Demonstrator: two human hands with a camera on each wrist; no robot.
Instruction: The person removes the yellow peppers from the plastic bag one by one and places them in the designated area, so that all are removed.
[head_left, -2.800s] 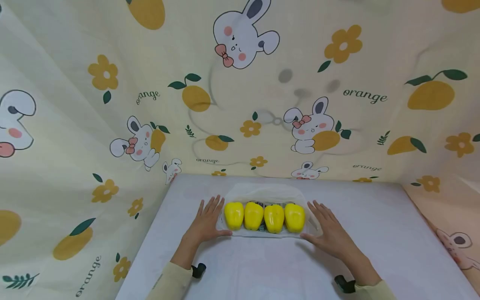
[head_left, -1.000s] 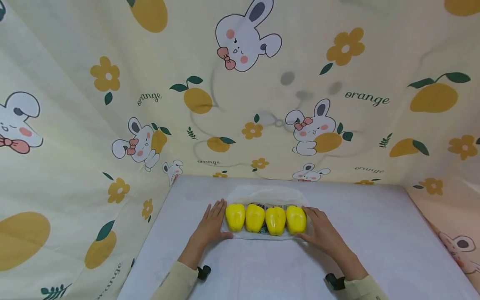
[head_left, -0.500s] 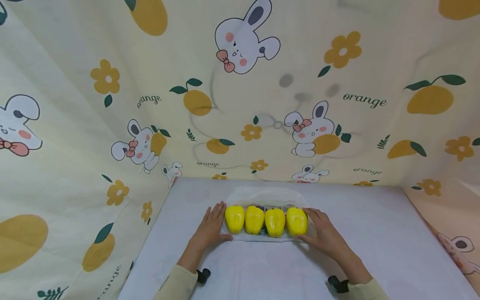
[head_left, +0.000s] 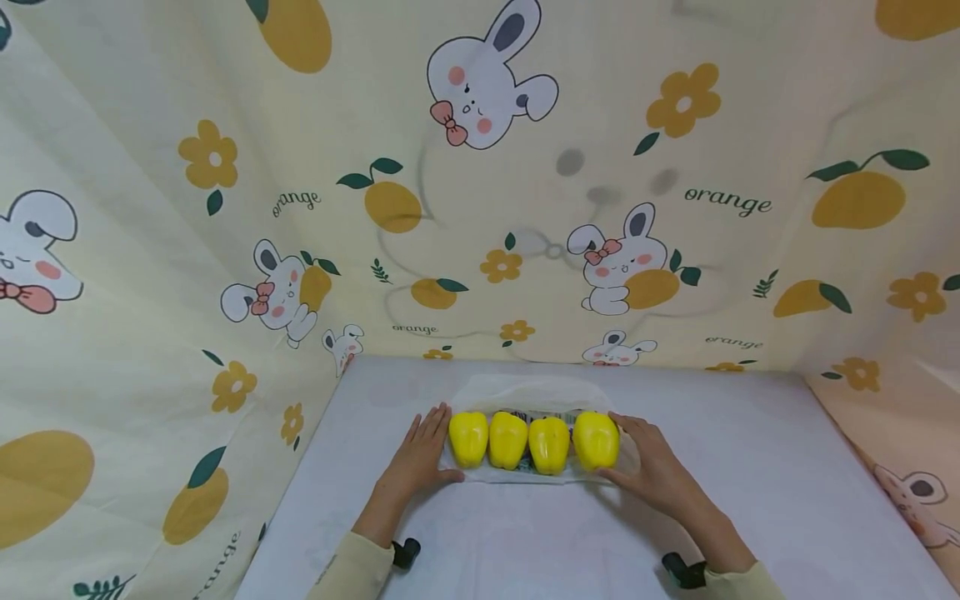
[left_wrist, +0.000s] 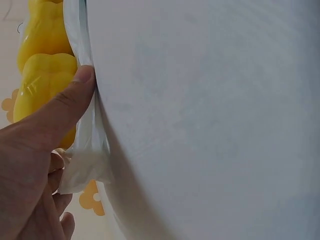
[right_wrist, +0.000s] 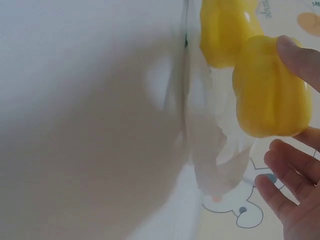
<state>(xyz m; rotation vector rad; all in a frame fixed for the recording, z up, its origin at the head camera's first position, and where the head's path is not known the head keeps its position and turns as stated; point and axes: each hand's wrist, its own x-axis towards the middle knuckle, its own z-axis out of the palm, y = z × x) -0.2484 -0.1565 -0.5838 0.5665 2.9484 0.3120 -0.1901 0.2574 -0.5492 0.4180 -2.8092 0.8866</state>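
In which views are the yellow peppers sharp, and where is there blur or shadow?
Head view: peppers small but sharp, in even soft light. Left wrist view: thumb and peppers slightly soft. Right wrist view: the nearest pepper blurred, with a grey shadow on the table.

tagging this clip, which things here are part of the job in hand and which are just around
In hand:
- four yellow peppers
- clear plastic bag under them
- left hand on the bag's left end
- right hand, fingers on the rightmost pepper

Just around:
- white table
- bunny-print cloth
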